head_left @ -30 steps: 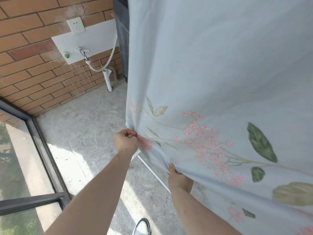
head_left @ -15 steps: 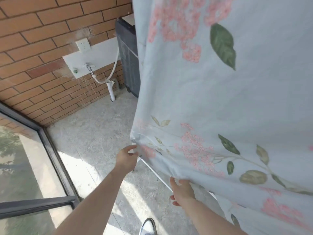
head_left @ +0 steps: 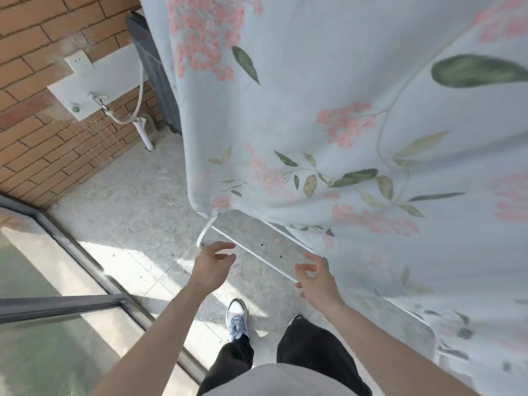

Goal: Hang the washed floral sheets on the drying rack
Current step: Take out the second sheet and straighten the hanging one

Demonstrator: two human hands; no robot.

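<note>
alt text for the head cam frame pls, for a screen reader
A pale blue floral sheet hangs over a white drying rack, while the person's left hand and right hand hover open just below its bottom edge, touching nothing. Behind are a brick wall with a tap and hose, and a concrete floor.

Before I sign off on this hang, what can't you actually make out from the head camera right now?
- Drying rack: only a low white bar shows; the floral sheet covers the rest.
- Sheet's top edge: cut off by the frame's top, so how it sits over the rack is unseen.
- Dark appliance by the brick wall: mostly behind the sheet.
- Right hand: open beside the sheet; contact unclear.
- Left hand: open, holding nothing.
</note>
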